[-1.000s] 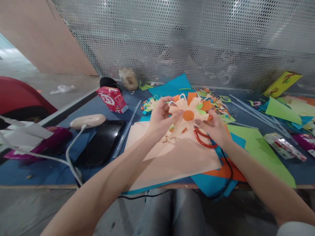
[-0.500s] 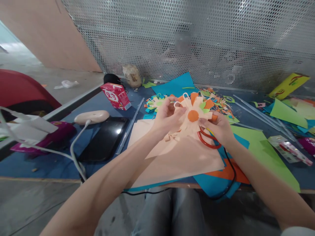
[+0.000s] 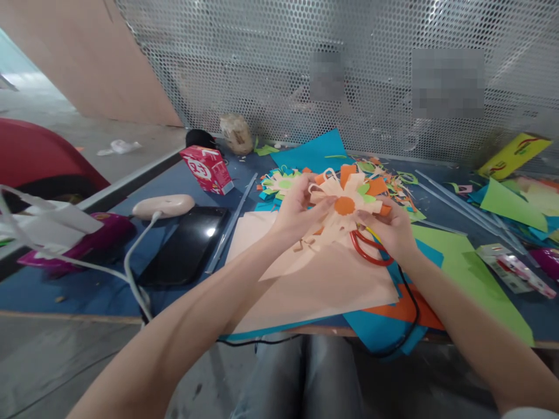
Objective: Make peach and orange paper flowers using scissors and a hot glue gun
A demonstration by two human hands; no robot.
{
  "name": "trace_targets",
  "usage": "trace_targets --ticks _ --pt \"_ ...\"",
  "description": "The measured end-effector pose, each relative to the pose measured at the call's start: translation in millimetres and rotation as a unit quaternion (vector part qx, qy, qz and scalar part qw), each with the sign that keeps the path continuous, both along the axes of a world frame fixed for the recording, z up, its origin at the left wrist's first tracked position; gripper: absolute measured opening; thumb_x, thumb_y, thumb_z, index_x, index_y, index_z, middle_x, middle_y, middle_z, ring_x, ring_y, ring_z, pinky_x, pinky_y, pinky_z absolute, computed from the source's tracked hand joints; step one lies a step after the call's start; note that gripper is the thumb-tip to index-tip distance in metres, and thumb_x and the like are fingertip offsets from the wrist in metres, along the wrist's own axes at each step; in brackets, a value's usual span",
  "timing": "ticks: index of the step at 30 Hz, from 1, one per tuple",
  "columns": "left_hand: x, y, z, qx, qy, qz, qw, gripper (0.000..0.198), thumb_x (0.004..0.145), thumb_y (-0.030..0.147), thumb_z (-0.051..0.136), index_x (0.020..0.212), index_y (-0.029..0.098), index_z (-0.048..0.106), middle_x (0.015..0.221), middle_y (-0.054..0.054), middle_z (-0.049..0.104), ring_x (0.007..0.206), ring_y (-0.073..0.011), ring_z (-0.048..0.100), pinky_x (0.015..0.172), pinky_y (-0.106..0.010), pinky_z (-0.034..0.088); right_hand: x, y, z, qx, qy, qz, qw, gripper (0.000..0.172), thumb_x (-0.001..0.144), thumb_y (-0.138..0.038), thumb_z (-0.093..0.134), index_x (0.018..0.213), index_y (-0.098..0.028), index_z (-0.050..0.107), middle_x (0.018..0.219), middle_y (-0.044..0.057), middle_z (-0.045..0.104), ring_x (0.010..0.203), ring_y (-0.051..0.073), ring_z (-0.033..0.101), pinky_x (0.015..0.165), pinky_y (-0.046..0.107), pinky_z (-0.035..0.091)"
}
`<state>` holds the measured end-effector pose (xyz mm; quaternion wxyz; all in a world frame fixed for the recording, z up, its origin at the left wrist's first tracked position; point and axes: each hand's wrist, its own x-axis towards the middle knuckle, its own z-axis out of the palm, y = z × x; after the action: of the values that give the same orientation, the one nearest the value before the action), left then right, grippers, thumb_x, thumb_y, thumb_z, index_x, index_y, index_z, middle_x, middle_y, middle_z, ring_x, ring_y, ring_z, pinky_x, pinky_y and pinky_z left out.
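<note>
A paper flower [image 3: 345, 205] with an orange round centre and peach, orange and green petals is held between my two hands, above the desk. My left hand [image 3: 301, 203] pinches its left side, thumb lying close to the orange centre. On the right edge, my right hand [image 3: 388, 224] grips the petals with thumb in front. Red scissor handles [image 3: 371, 250] show just under my right hand; the blades are hidden. Beneath lie peach paper sheets [image 3: 314, 285] with small cut scraps on them. Behind my left hand rests another paper flower [image 3: 282, 184] with a green centre.
To the left are a black phone [image 3: 187, 244], a white corded device [image 3: 163, 206] and a pink box [image 3: 207, 169]. Green paper [image 3: 471, 279], a small box [image 3: 504, 265] and a yellow box [image 3: 515, 156] lie right. A perforated metal panel [image 3: 271, 70] stands behind the desk.
The flower has tilted slightly in my hands, and my left thumb has moved nearer the orange centre. Both hands keep hold of it.
</note>
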<state>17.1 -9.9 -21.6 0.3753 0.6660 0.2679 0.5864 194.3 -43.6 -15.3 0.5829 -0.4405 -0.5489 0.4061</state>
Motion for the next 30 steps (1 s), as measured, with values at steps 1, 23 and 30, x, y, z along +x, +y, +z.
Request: trace_targets --ticks 1,23,30 --pt "-0.4 0.2 -0.4 0.008 0.008 0.005 1.000 0.024 0.078 0.032 0.060 0.093 0.022 0.045 0.078 0.002 0.055 0.068 -0.0102 0.057 0.061 -0.023 0.048 0.4 -0.1 -0.3 0.000 -0.003 0.004 1.000 0.033 0.052 -0.030 0.082 0.073 -0.021 0.058 0.065 -0.004 0.062 0.056 0.011 0.057 0.053 0.025 0.048" --pt "-11.4 -6.0 5.5 0.395 0.127 0.147 0.898 0.013 0.082 0.018 0.057 0.094 0.020 0.052 0.085 -0.004 0.064 0.081 -0.0140 0.060 0.074 -0.027 0.048 6.3 0.5 -3.0 0.135 -0.190 -0.047 0.971 0.011 0.071 -0.031 0.068 0.077 -0.022 0.068 0.082 0.001 0.072 0.078 0.020 0.067 0.073 0.033 0.052" --pt "-6.0 -6.5 3.3 0.229 0.078 0.139 0.960 0.020 0.079 0.026 0.062 0.097 0.020 0.054 0.087 0.000 0.061 0.076 -0.0107 0.058 0.068 -0.022 0.046 7.9 0.3 -7.0 0.067 -0.140 -0.026 0.988 0.024 0.062 -0.039 0.074 0.058 -0.021 0.058 0.062 0.001 0.065 0.068 0.021 0.065 0.065 0.033 0.052"
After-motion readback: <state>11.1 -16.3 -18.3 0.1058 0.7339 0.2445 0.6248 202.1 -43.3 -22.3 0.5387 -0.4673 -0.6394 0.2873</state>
